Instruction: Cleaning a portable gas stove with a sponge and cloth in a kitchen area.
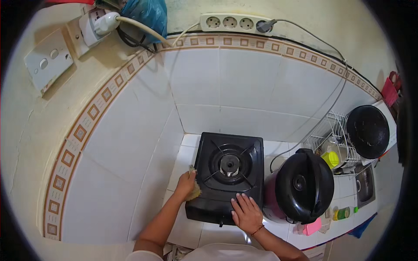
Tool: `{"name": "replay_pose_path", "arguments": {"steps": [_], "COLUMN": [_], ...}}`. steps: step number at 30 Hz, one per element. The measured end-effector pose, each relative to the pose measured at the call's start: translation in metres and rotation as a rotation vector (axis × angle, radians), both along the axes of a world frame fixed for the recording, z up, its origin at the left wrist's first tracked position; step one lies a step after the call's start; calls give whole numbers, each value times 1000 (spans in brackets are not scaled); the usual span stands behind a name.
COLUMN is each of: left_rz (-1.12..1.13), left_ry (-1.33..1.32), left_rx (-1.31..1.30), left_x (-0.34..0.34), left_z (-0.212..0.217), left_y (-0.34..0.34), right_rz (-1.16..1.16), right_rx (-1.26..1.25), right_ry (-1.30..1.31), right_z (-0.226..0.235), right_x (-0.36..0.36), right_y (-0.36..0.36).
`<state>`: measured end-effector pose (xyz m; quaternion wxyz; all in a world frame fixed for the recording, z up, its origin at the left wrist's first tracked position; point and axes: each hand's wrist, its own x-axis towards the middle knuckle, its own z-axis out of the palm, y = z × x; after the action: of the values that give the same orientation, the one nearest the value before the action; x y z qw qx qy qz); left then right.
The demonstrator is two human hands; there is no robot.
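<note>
A black single-burner gas stove (204, 206) stands on the white-tiled counter in front of me. My left hand (186, 182) is closed on a yellowish cloth (194, 192), which it holds against the stove's left side. Parts of the cloth stick out above and below the fingers; whether it is a cloth or a thin sponge is hard to make out. On the front right of the stove top, my right hand (247, 213) lies flat with its fingers spread. The round burner (229, 164) sits bare behind the hands, with no pot on it.
Close to the stove's right stands a rice cooker (300, 185) with a black lid, its cord rising to a power strip (228, 22). Farther right are a dish rack (333, 130), a black wok (368, 132), a sink (365, 187) and a green-capped bottle (344, 213). Tiled walls rise left and behind.
</note>
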<state>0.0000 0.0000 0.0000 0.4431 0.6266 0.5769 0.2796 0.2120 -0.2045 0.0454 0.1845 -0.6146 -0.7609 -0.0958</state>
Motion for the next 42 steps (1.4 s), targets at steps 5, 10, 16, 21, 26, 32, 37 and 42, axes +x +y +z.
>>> {"name": "replay_pose_path", "arguments": {"steps": [5,10,16,21,26,32,37,42], "left_rz": [-48,93,-378,-575,-620,-571,-727,-780], "left_ry": [65,-169,373,628,753,683,808,781], "left_rx": [-40,236,433,312,211,353,367,387], "left_x": [44,87,128,127,145,141,161,215], "left_z": [-2,20,33,44,48,57,70,76], "left_y": [72,150,171,208,205,181,182,146], "right_rz": [-30,-34,-67,-47,-74,-75,-78,-81], "right_rx": [-22,-13,-49,0,9,6,22,55], "right_ry": [-10,-15,49,51,30,43,40,37], "right_z": [5,7,1,5,0,2,0,4], "right_x": [9,5,10,7,10,12,11,11], "right_y": [-4,-3,-5,-2,-3,-4,-4,-5]}}
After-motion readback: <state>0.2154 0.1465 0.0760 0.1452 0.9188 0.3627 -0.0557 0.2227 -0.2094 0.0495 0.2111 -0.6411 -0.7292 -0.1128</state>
